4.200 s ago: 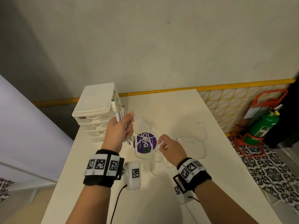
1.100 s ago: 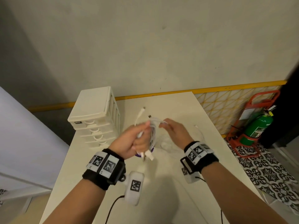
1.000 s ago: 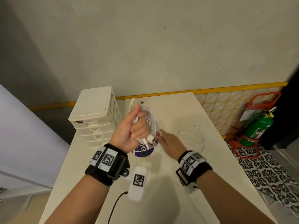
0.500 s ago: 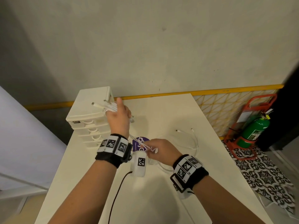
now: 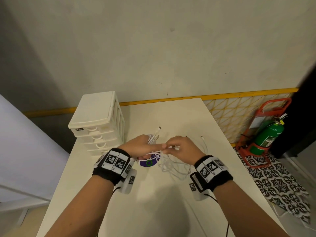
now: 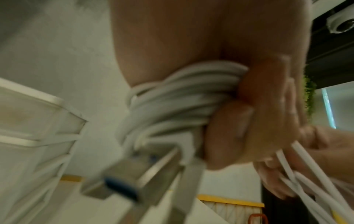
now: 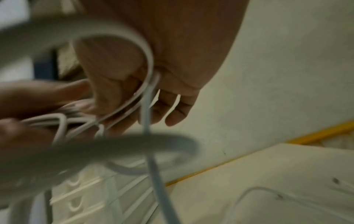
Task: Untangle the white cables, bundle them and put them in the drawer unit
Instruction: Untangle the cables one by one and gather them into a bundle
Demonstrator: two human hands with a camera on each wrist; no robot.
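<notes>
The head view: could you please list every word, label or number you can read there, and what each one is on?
No text reads clearly.
Dark label on the drawer unit: too small to read.
Purple round sticker on the table: lettering hidden by the hands and cables.
Tag on the green fire extinguisher: print too small.
Wristband markers: square codes only; tiny characters beneath, unreadable.

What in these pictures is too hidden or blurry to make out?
- Head view: the purple disc is partly covered by the left hand, so its print is unreadable.
- Head view: the drawer unit is shut, its contents hidden.
- Left wrist view: the plug is blurred; type unclear.
- Right wrist view: the cables in the right hand are blurred; their count is unclear.
</notes>
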